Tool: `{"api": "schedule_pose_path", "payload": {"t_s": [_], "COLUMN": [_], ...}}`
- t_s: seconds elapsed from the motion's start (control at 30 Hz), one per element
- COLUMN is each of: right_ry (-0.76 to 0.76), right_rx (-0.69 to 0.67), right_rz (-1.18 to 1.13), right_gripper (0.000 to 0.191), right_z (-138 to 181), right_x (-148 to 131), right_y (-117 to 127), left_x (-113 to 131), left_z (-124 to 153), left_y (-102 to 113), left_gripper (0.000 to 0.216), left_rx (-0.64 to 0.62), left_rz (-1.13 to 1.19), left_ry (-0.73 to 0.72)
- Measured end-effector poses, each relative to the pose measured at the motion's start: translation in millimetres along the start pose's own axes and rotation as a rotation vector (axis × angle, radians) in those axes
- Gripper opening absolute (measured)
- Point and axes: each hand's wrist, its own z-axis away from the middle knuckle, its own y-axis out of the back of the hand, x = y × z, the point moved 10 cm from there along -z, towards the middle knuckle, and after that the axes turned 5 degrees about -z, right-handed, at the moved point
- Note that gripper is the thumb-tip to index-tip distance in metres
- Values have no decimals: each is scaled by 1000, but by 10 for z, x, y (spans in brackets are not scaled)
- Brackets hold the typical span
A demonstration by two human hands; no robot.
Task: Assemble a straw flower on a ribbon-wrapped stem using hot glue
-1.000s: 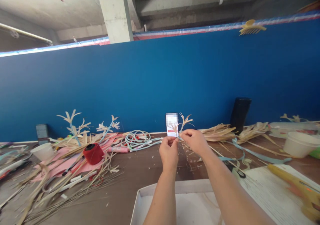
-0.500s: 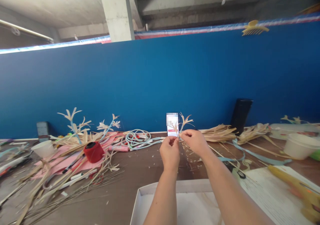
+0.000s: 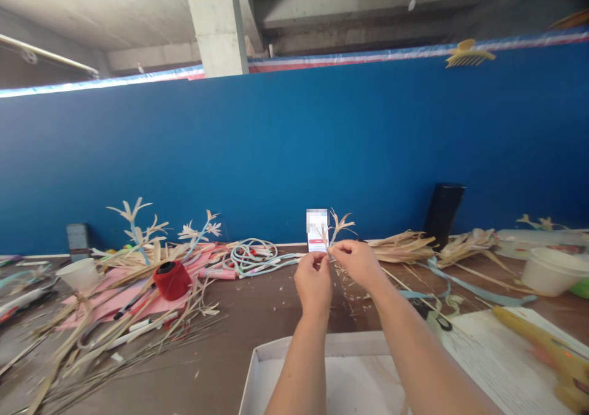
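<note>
My left hand (image 3: 313, 282) and my right hand (image 3: 358, 262) are held out together above the brown table (image 3: 257, 317). Both pinch the base of a small straw flower (image 3: 339, 224) whose pale petals fan upward above the fingers. A phone (image 3: 317, 230) leans upright against the blue wall just behind the hands. Straw shavings lie on the table under them.
A white tray (image 3: 322, 372) sits at the near edge. On the left stand a red spool (image 3: 172, 280), straw stems, finished straw flowers (image 3: 134, 218), a paper cup (image 3: 79, 274) and coiled cords (image 3: 251, 256). At the right are straw bundles (image 3: 405, 243), a black cylinder (image 3: 444, 212), a white bowl (image 3: 550, 269) and a yellow glue gun (image 3: 543, 341).
Both hands stay pinched on the straw flower in nearly the same place. The view has shifted slightly.
</note>
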Motion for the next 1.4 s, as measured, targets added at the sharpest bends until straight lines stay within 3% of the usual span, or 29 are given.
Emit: {"api": "schedule_pose_path", "payload": {"t_s": [0.57, 0.83, 1.07, 1.4], "right_ry": [-32, -39, -32, 39], "right_rx": [-46, -64, -93, -143], "right_rz": [27, 0, -23, 40], "right_gripper": [24, 25, 25, 34], "right_z": [-5, -2, 13, 12], "right_x": [48, 20, 6, -51], "right_y": [-58, -55, -50, -104], "left_x": [146, 33, -203, -283], "left_z": [32, -34, -98, -131], "left_y": [106, 103, -176, -112], "left_gripper": [8, 7, 22, 23], "left_rx": [82, 74, -212, -186], "left_rz": [-218, -84, 314, 263], "left_ry": [-135, -83, 135, 133]}}
